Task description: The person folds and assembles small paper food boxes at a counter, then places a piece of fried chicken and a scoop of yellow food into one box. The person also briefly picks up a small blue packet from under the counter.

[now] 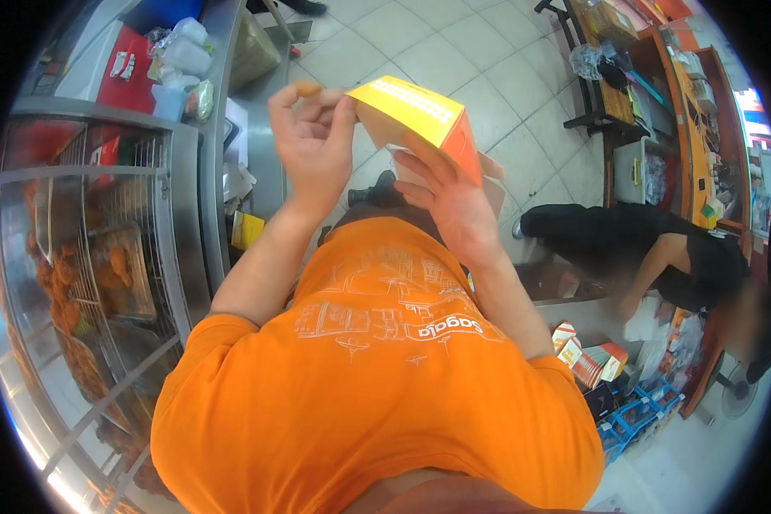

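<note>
In front of me, a yellow and orange folding cardboard food box [413,110] is held up between both hands, its pale inside facing me. My left hand [315,147] pinches the near left corner of its yellow panel between thumb and fingers. A small orange-brown patch shows at the fingertips of that hand; what it is I cannot make out. My right hand [457,210] grips the box at its right side, fingers reaching against the pale inner panel. The right thumb is hidden behind the orange side.
At left stands a glass-and-metal display cabinet [176,214] with fried food [116,267] on racks. Bagged plastic containers [186,56] sit above it. To the right, a person in black [651,244] leans by a counter. Stacked food cartons [593,360] and a blue rack [638,411] stand at lower right.
</note>
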